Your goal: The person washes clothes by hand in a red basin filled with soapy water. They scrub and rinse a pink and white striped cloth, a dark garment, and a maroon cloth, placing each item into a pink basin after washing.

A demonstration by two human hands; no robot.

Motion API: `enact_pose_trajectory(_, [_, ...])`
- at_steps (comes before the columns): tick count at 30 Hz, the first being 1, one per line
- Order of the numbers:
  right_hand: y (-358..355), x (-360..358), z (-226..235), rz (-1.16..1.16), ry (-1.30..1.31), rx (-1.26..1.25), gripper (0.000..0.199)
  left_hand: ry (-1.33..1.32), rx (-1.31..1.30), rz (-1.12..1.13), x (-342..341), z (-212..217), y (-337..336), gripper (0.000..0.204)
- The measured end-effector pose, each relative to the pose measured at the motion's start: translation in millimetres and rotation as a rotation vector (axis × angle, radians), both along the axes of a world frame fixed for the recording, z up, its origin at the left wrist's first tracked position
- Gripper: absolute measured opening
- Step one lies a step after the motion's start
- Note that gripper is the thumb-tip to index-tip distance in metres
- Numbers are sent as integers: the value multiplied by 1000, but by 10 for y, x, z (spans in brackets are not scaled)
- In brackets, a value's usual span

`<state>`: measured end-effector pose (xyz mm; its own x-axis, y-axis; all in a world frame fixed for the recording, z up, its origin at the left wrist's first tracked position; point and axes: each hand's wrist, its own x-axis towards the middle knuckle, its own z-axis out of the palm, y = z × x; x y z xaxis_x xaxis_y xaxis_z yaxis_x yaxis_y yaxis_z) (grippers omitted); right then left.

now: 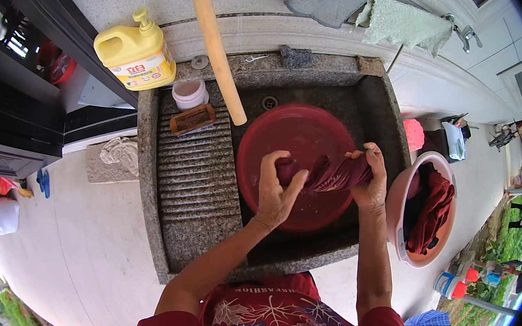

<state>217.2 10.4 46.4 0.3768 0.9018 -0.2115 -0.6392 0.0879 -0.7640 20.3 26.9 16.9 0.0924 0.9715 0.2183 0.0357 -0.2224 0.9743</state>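
A dark red garment (335, 176) is stretched, bunched and twisted, between my hands above the red basin (297, 115). My left hand (275, 190) curls around its left end, thumb and fingers set on either side of the cloth. The other end sits in the closed grip of my right hand (369, 179), near the basin's right rim. Water seems to lie in the basin, which stands in the dark well of a stone sink (151, 195). Part of the cloth is hidden behind my fingers.
Left of the basin is a ridged washboard slab (194, 170) with a wooden brush (192, 119) and white tub (190, 94). A yellow pump jug (136, 55) stands behind. A pale pole (215, 46) reaches over the sink. Right, a pink basin (398, 224) holds dark and red clothes (432, 211).
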Motion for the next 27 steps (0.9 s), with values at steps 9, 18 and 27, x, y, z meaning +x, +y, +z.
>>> enact_pose_trajectory(9, [-228,-422,500,31,215,23,20,50,-28,-428,-183,324,-210,65])
enact_pose_trajectory(18, [-503,-711,809,15,-171,4,58,-654,-736,-503,-394,327,-423,59])
enact_pose_trajectory(27, [-1068,-1140,763,165,-644,126,37,-1001,-719,-660,-652,344,-534,47])
